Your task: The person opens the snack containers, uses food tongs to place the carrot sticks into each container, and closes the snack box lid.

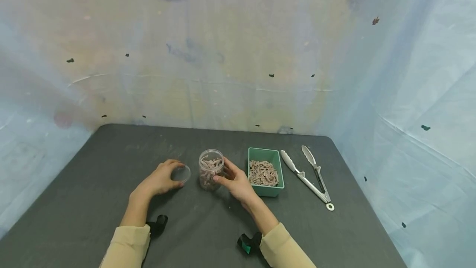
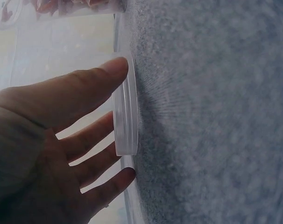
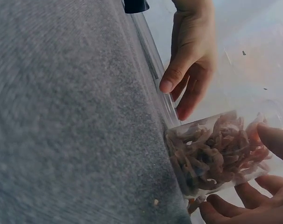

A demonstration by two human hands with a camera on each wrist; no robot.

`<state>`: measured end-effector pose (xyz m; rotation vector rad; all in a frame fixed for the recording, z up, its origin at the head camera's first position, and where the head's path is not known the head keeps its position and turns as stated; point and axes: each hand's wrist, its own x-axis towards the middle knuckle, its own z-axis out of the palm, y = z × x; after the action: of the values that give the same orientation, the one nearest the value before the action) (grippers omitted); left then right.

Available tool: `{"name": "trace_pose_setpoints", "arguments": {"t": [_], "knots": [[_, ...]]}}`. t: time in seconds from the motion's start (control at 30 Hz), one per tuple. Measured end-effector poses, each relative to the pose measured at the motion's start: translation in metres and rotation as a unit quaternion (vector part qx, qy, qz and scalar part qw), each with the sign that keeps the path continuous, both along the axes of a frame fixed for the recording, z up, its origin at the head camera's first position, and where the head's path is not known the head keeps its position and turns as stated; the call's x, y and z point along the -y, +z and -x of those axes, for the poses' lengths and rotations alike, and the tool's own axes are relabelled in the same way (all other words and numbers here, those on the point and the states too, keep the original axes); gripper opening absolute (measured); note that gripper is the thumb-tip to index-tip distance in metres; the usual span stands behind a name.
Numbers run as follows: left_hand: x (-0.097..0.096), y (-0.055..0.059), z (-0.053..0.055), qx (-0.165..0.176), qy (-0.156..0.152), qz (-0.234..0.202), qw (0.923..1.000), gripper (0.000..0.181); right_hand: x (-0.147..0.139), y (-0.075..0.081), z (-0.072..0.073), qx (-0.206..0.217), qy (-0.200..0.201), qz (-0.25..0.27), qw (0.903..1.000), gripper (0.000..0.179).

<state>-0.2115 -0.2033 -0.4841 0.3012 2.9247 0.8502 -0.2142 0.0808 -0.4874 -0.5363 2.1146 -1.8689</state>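
Note:
My left hand point(image 1: 160, 179) holds a clear round lid point(image 2: 127, 114) by its rim, thumb on one side and fingers on the other, low over the dark table. To the right of it stands an open clear jar point(image 1: 206, 179) filled with brownish, twisted dried pieces point(image 3: 211, 151). My right hand point(image 1: 239, 184) grips the jar from its right side, with the thumb in front and the fingers reaching behind. In the right wrist view, the jar's base is at the tabletop and the left hand point(image 3: 193, 60) shows beyond it.
A green rectangular tub point(image 1: 281, 173) with more of the same pieces point(image 1: 263, 173) stands right of the jar. Metal tongs point(image 1: 312, 186) lie spread beside the tub. Behind the table point(image 1: 148, 148) hangs a pale patterned sheet point(image 1: 223, 53). A tiny crumb point(image 3: 156, 202) lies near the jar.

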Motion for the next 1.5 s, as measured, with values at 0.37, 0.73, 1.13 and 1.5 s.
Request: {"name": "trace_pose_setpoints", "arguments": {"t": [0.37,0.73,1.13,1.5], "knots": [[0.007,0.007,0.002,-0.041,0.010,-0.017,0.9990,0.061,0.002,0.000,0.003,0.010,0.002,0.005,0.9999,0.073],[-0.011,0.035,0.003,-0.149,0.060,-0.113,0.9806,0.069,0.002,-0.002,0.005,0.018,-0.007,0.012,0.9997,0.071],[-0.054,0.057,0.003,-0.234,-0.002,-0.191,0.9532,0.056,0.002,-0.007,0.006,0.019,-0.004,0.007,0.9998,0.070],[-0.064,0.051,-0.001,-0.220,-0.037,-0.169,0.9599,0.056,0.000,-0.006,0.005,0.013,0.009,0.004,0.9999,0.069]]}}
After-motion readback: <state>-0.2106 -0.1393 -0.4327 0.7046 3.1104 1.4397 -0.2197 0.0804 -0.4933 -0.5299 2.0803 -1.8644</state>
